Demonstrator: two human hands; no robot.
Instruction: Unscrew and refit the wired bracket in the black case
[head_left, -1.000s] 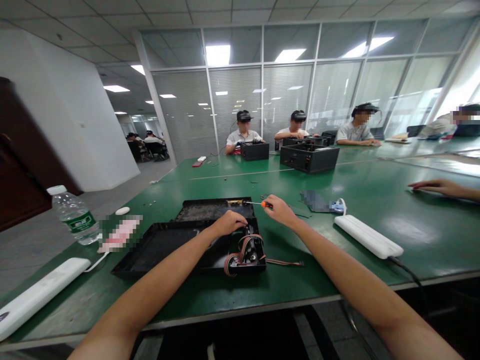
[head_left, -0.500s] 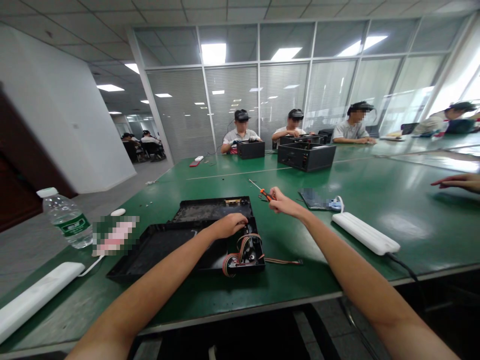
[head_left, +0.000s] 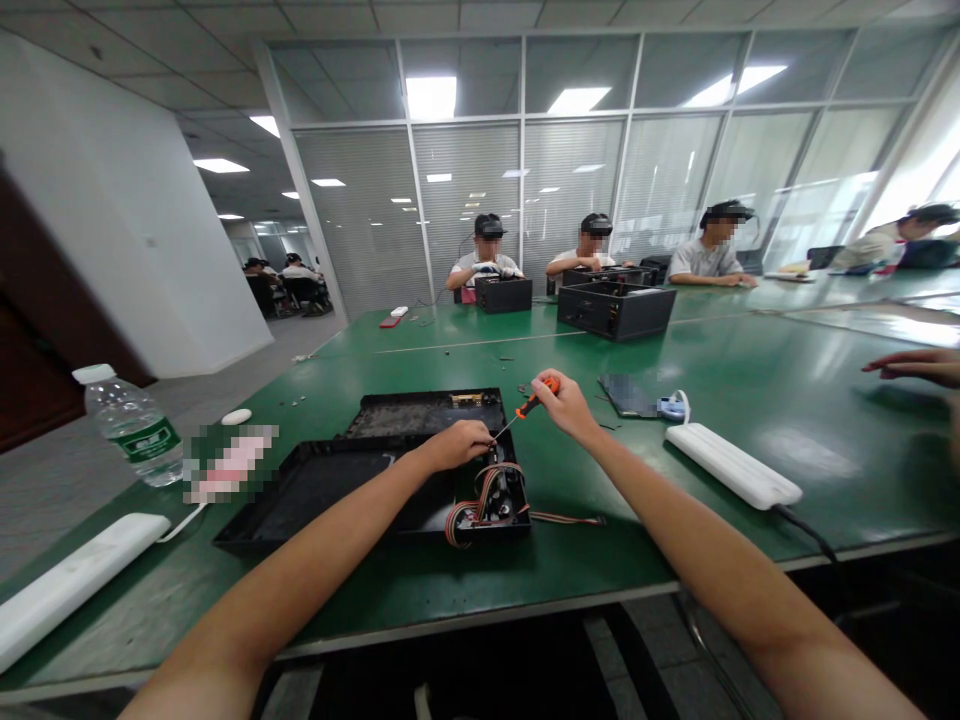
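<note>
An opened black case (head_left: 330,495) lies on the green table (head_left: 750,380) in front of me, with a bundle of striped ribbon cables (head_left: 487,490) at its right end. My left hand (head_left: 457,443) rests closed on the case's right part, just above the cables; what its fingers pinch is hidden. My right hand (head_left: 566,405) grips a small orange-handled screwdriver (head_left: 525,408), whose tip slants down-left and meets my left fingertips. A second black panel (head_left: 427,413) lies behind the case.
A water bottle (head_left: 131,425) and a white power strip (head_left: 75,585) sit at left, another white power strip (head_left: 731,465) at right, a dark flat device (head_left: 626,395) behind it. Another person's hand (head_left: 911,365) rests at far right. Several people sit at black boxes (head_left: 615,308) across the table.
My right hand turned the screwdriver from pointing up and away to pointing down-left, and brought its tip to my left fingers. My left hand stayed on the case.
</note>
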